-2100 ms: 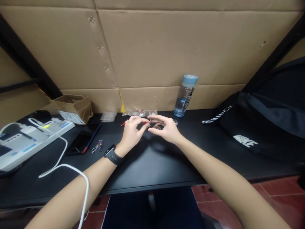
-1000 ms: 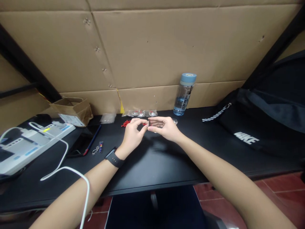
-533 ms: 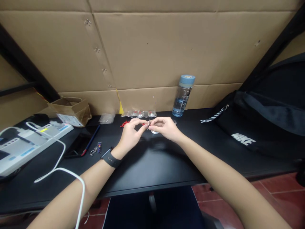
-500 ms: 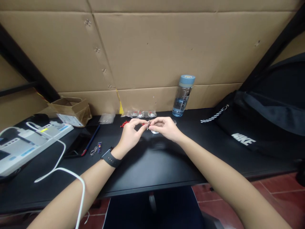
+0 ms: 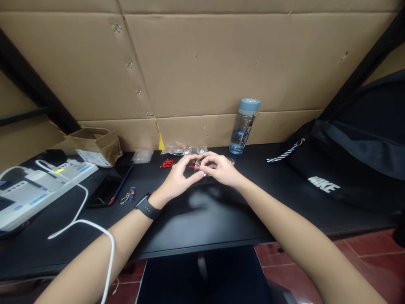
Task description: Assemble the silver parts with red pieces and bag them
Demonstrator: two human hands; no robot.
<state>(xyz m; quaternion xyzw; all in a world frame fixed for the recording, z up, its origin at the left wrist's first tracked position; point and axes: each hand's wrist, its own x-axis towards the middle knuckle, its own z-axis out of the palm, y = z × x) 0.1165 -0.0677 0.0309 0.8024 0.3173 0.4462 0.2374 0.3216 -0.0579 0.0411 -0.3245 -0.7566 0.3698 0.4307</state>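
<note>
Over the middle of the black table, my left hand [image 5: 181, 176] and my right hand [image 5: 219, 169] meet at the fingertips. Between them is a small clear disc-like piece [image 5: 197, 165], its edge turned up. Both hands have thumb and fingers closed on it in a pinch. Just left of my left hand lies a bundle of red cord [image 5: 167, 163]. Part of a shiny round piece shows beneath my right fingers, mostly hidden. Another round clear piece [image 5: 231, 161] lies behind my right hand. Small clear packets [image 5: 180, 150] lie beyond the hands.
A water bottle [image 5: 242, 126] stands at the back. A black bag [image 5: 341, 169] fills the right side. To the left are a power strip [image 5: 44, 192], a white cable [image 5: 95, 227], a phone [image 5: 109, 185], a keyring [image 5: 132, 194], and an open brown paper bag [image 5: 104, 145].
The held piece has turned to show more of its face. My left fingers have spread and arched, with the thumb moved right. More of the red cord shows.
</note>
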